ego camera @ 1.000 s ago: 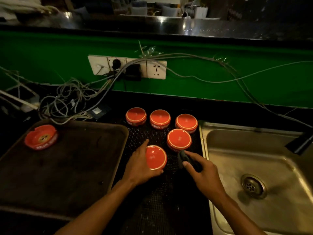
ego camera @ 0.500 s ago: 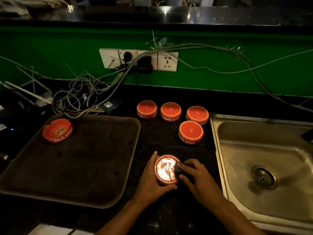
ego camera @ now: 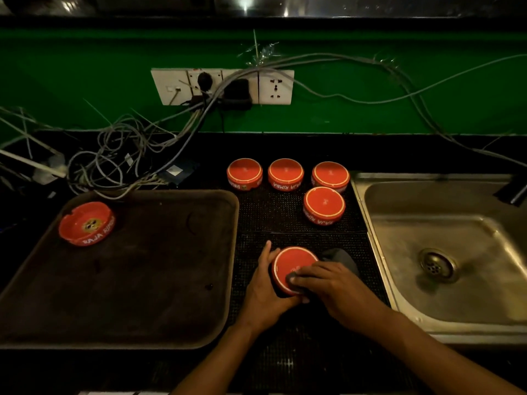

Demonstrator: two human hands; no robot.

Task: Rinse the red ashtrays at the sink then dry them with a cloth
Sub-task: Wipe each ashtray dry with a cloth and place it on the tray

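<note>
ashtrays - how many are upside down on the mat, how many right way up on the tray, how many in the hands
Upside down on the mat: 4, at
Right way up on the tray: 1, at
In the hands: 1, at
Total: 6

A dim counter stands before me: a green wall [ego camera: 370, 89] carrying a white socket panel [ego camera: 222, 86], grey cables [ego camera: 119, 155] tangled below it, a dark tray [ego camera: 159, 280] at left, black mesh matting [ego camera: 285, 212] mid-counter, a shiny ledge [ego camera: 256, 5] above.
</note>
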